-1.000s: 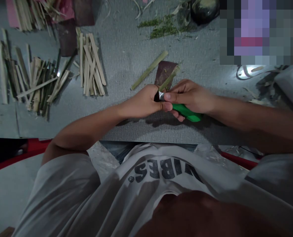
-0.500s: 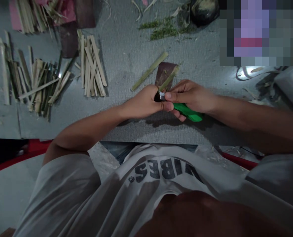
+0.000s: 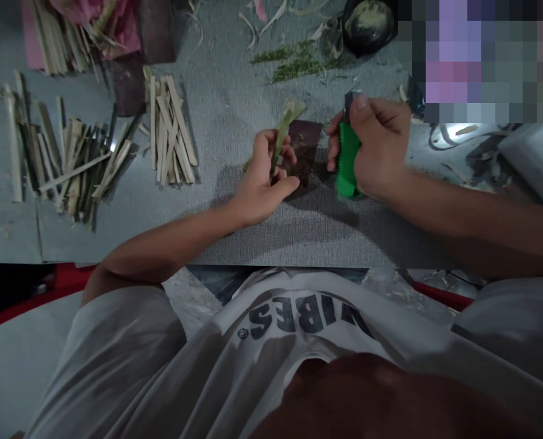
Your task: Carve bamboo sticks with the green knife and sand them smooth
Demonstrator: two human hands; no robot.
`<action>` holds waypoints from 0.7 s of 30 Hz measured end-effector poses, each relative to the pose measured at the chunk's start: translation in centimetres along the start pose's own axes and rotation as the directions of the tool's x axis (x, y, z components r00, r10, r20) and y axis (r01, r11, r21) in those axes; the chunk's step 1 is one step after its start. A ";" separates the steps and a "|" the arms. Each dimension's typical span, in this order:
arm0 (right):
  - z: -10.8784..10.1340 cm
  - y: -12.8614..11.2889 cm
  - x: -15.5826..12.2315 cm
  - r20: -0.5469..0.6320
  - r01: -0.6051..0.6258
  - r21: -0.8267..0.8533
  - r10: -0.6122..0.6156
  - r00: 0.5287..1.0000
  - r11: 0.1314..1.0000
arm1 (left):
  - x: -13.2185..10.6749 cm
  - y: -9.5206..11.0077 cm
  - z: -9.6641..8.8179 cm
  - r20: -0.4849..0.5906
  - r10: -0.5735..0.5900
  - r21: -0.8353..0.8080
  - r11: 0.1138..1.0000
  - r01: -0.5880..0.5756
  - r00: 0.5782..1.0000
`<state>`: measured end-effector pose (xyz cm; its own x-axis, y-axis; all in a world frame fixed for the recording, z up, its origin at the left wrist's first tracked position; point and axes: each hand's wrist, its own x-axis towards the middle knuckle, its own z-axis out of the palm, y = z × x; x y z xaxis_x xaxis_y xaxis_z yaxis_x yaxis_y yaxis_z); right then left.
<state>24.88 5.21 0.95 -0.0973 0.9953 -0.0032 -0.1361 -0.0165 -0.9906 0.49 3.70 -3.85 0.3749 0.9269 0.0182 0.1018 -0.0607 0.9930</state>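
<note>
1. Head view: the hands, together at the blade half a second ago, now stand apart above the worktop [image 3: 221, 91].
2. The left hand [image 3: 265, 186] has raised a green strip [image 3: 279, 139]; its fingers curl loosely around the slim, flat, fibrous length, thumb jutting aside.
3. The right hand [image 3: 384, 146] has swung away with the knife [image 3: 347, 161], fingers wrapped around its ridged, bright green handle, thumb pressed near the metal end.
4. A second strip on the worktop, fully visible earlier, is now partly hidden behind the left hand.
5. Between the hands lies a dark brown, flat patch [image 3: 308, 137] with crumbs on it.
6. Pale, straight-edged sticks [image 3: 173, 131] and a rougher, mixed pile [image 3: 77, 171] lie to the left; fine green shavings [image 3: 301, 66] lie beyond.
</note>
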 end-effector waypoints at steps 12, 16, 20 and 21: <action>-0.2 1.3 0.0 0.146 -0.035 0.001 0.034 0.989 0.999 | 0.3 0.7 -0.7 0.131 0.045 0.052 0.997 -0.052 0.990; 0.2 1.6 -0.4 0.043 0.010 0.044 -0.012 0.999 0.999 | 0.2 1.5 -0.3 0.069 -0.093 -0.144 0.984 0.102 0.993; 0.3 1.4 -0.7 -0.015 0.013 -0.001 -0.013 1.000 1.000 | 0.5 2.6 -0.1 0.111 -0.179 -0.262 0.944 0.202 0.978; 0.3 1.3 -0.8 -0.009 0.015 -0.006 -0.016 1.000 1.000 | 0.6 2.8 -0.1 0.121 -0.186 -0.266 0.940 0.212 0.975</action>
<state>24.51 4.40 -0.28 -0.0860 0.9962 0.0109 -0.1312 -0.0005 -0.9914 0.91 4.15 -1.04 0.4582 0.8702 -0.1810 -0.0701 0.2384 0.9686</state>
